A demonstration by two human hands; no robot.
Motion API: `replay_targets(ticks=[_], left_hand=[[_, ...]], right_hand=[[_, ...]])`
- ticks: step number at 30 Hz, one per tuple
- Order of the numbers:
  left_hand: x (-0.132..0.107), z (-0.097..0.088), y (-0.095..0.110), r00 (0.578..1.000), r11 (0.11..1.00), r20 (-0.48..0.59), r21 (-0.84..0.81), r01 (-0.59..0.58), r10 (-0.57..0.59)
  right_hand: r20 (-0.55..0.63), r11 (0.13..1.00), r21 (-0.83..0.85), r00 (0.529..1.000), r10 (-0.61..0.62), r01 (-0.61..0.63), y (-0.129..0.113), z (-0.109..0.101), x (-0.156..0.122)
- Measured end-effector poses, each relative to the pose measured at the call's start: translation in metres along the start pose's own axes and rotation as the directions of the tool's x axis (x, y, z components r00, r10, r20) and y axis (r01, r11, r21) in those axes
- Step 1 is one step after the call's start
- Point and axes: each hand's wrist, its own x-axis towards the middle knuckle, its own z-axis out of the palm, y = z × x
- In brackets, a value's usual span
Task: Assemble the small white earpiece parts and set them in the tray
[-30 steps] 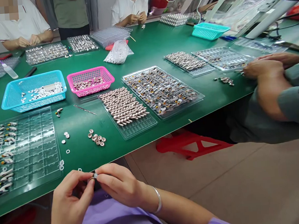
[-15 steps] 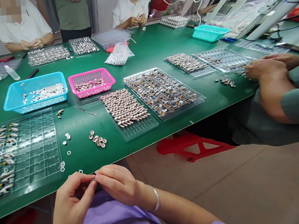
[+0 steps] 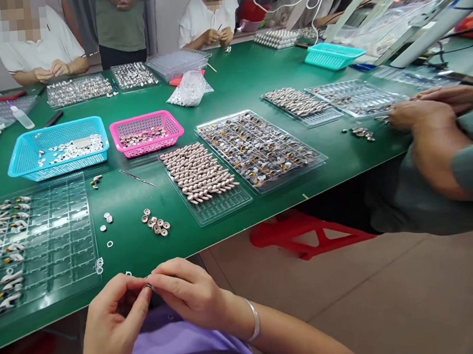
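My left hand point(image 3: 112, 323) and my right hand point(image 3: 188, 290) meet just below the near edge of the green table point(image 3: 229, 85), over my purple lap. Together their fingertips pinch a small metal ring part point(image 3: 148, 286). A silver bangle sits on my right wrist. On the table just beyond my hands lie a cluster of small round metal caps point(image 3: 156, 224) and a few loose white rings point(image 3: 106, 217). To the left, a clear compartment tray point(image 3: 61, 234) holds several assembled pieces in its left columns.
A blue basket point(image 3: 56, 147) and a pink basket point(image 3: 146, 132) hold small parts. Tweezers point(image 3: 137, 177) lie beside a tray of pinkish shells point(image 3: 199, 172) and a fuller tray point(image 3: 258, 145). A co-worker's hands point(image 3: 420, 113) work at the right; others sit opposite. A red stool point(image 3: 307, 237) stands under the table.
My hands stay pinched together on the small part, with only slight finger shifts. The view has tilted up a little, so the table sits lower in the picture.
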Motion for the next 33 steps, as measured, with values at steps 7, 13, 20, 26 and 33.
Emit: replay_targets(ticks=[7,13,20,26,33], left_hand=[[-0.001,-0.001,0.006,0.999,0.999,-0.03,-0.002,-0.04,0.039],[-0.006,0.007,0.003,0.976,0.979,-0.117,0.114,-0.171,0.184],[-0.013,0.006,-0.004,0.941,0.939,-0.137,0.197,-0.28,0.31],[-0.014,0.005,-0.002,0.994,0.993,-0.108,-0.117,-0.033,0.02],[-0.01,0.007,0.005,0.969,0.919,0.183,-0.326,0.222,-0.169]], right_hand=[[0.038,0.997,0.037,0.997,-0.072,0.071,0.001,-0.003,-0.001],[0.007,0.996,0.078,0.999,-0.031,0.03,-0.004,-0.005,0.003],[-0.066,0.97,0.185,0.983,0.172,-0.157,-0.011,-0.001,0.004],[-0.028,0.94,0.262,0.972,0.234,-0.219,-0.014,-0.004,0.007],[0.022,0.897,0.335,0.954,0.301,-0.29,-0.015,-0.009,0.009]])
